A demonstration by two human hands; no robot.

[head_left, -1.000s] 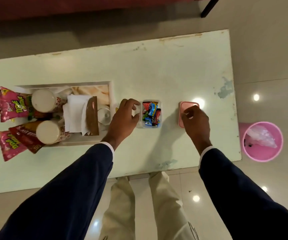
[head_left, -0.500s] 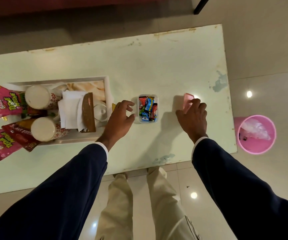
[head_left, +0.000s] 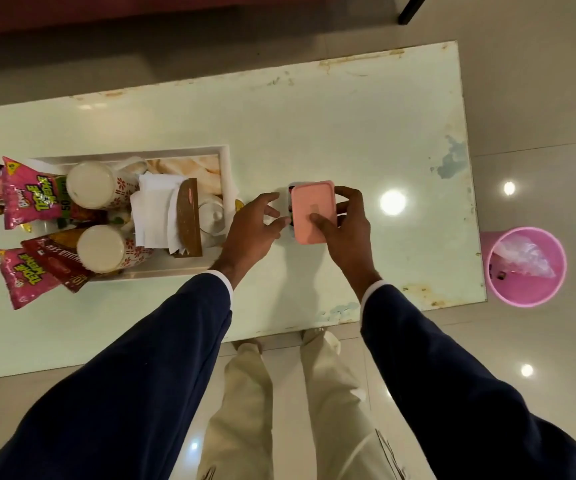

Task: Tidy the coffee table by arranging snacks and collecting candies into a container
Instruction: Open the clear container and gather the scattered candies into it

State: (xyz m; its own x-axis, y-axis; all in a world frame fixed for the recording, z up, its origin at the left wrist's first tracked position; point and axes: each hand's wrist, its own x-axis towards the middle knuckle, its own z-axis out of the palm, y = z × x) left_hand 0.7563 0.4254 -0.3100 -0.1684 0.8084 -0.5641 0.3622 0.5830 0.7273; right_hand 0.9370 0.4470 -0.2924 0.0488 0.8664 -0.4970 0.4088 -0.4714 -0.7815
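A pink lid [head_left: 310,206] lies over the small clear candy container [head_left: 290,199], hiding nearly all the candies inside. My right hand [head_left: 347,233] grips the lid, thumb on top and fingers around its right edge. My left hand [head_left: 250,233] is at the container's left side, fingers spread and touching its wall. Pink snack packets [head_left: 30,199] and a red packet [head_left: 56,265] lean at the left end of the white tray [head_left: 225,168].
The tray also holds two white-lidded cups [head_left: 90,183], a napkin holder with napkins [head_left: 184,216] and a white pot [head_left: 212,216]. A pink bin [head_left: 525,266] stands on the floor past the table's right edge [head_left: 470,202]. My legs are at the front edge.
My right hand picked the pink lid up from the table on the right and carried it left onto the candy container. My left hand stayed beside the container.
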